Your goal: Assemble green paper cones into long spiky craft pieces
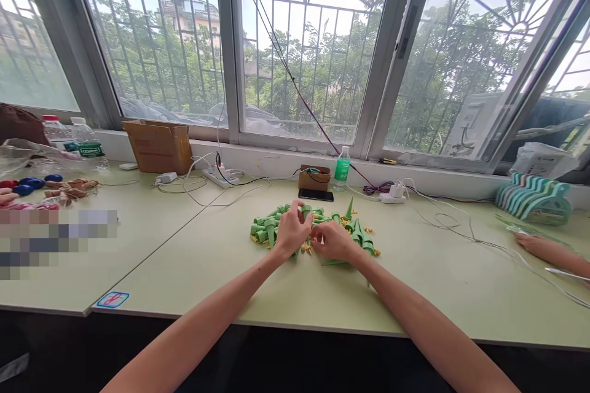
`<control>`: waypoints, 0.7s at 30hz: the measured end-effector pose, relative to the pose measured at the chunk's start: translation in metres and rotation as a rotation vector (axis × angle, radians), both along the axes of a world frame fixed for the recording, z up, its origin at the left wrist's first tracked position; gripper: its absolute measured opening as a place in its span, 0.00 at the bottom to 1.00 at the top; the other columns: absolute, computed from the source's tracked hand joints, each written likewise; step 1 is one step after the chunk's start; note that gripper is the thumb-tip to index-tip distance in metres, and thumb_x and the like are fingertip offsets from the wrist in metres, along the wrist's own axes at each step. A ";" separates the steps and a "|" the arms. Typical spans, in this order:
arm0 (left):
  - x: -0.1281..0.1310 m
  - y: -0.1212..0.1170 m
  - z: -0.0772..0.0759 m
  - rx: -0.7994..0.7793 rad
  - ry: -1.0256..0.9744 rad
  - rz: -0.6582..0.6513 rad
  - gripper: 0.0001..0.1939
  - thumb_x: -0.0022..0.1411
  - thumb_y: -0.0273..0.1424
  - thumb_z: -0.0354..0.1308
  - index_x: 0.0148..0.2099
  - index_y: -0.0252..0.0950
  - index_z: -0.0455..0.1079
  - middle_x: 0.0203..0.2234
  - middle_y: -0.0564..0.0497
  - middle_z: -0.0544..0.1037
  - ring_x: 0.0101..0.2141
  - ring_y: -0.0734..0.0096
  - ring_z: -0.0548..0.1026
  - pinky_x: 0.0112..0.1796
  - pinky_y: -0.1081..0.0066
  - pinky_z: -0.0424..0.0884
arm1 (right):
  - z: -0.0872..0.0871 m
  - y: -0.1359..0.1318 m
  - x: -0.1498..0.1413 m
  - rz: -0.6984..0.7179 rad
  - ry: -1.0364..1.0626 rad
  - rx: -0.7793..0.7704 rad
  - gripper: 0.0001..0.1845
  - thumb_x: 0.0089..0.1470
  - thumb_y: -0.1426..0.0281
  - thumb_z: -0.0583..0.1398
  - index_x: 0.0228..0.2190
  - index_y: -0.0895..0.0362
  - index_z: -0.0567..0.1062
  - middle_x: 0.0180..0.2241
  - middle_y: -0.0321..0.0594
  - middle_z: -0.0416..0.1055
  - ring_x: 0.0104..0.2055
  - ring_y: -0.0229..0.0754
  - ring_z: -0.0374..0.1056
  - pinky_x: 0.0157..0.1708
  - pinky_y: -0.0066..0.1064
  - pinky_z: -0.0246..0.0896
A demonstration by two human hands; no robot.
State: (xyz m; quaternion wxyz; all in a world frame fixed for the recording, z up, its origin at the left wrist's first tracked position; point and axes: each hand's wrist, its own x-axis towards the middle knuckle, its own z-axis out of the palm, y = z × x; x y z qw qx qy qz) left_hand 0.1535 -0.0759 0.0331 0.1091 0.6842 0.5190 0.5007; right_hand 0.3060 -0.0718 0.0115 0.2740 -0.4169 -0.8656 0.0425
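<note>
A heap of green plastic cone-shaped pieces [270, 230] lies on the pale table, with small yellow pieces [308, 249] scattered among them. Over the heap's left part, my left hand [293, 228] curls its thumb and fingers around a green cap-like piece [306, 211]. Just to its right, my right hand [334, 239] is closed, thumb and fingertips pinched together near the middle of the heap. Whatever those fingertips hold is too small to tell. One green cone [350, 209] points upward at the back right of the heap.
Behind the heap are a black phone [316, 195], a small cardboard box [314, 178] and a green-labelled bottle [342, 169]. White cables [445, 221] cross the table at right. Another person's hand [537, 244] rests near a stack of teal hangers [532, 199]. A larger carton [158, 146] stands left.
</note>
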 end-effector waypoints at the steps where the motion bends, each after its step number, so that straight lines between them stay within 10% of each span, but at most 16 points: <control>1: 0.000 -0.001 0.000 0.000 0.002 -0.002 0.11 0.59 0.34 0.54 0.44 0.37 0.65 0.18 0.58 0.68 0.22 0.72 0.68 0.29 0.73 0.62 | 0.000 0.000 0.000 -0.001 -0.008 0.001 0.06 0.45 0.76 0.59 0.26 0.56 0.76 0.24 0.34 0.73 0.25 0.35 0.64 0.28 0.26 0.53; 21: 0.002 -0.003 -0.002 -0.117 0.089 -0.086 0.12 0.58 0.36 0.55 0.43 0.37 0.65 0.18 0.55 0.72 0.22 0.69 0.71 0.27 0.72 0.60 | 0.004 0.010 0.010 -0.438 0.067 0.060 0.09 0.58 0.70 0.55 0.28 0.58 0.72 0.28 0.41 0.72 0.28 0.39 0.65 0.26 0.27 0.47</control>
